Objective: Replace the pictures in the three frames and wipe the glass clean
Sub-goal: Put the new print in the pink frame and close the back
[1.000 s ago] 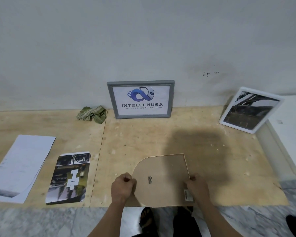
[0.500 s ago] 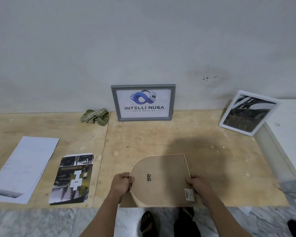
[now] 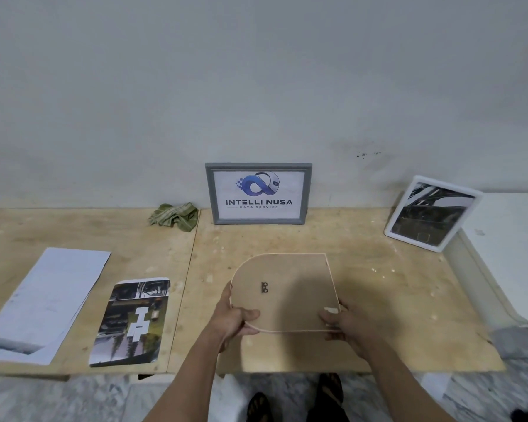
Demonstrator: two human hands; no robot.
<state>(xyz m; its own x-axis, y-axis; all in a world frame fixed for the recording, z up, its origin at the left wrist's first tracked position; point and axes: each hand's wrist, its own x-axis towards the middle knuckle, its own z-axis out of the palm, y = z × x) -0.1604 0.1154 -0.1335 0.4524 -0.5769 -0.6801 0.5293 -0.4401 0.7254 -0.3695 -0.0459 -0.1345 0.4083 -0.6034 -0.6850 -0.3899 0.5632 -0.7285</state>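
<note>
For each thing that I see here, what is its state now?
arch-shaped frame: back side up, gripped by both hands
left hand: grips frame's rounded edge
right hand: grips frame's near corner
grey frame: upright against wall, logo picture inside
white frame: leaning, tilted
cloth: crumpled
photo print: flat
white sheets: flat

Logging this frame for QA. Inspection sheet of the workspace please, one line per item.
Surface: plywood boards, pale flecks scattered on them.
Job's things: arch-shaped frame back side up, small hanger showing; grey frame with logo print and white frame lean on the wall; photo print and white sheets lie flat at left; green cloth crumpled by the wall.
Clutter: nothing seen.
Hands: left hand grips the arch-shaped frame's rounded edge; right hand grips its near right corner.
Cables: nothing seen.
Surroundings: grey wall, marble floor, white unit at right.
</note>
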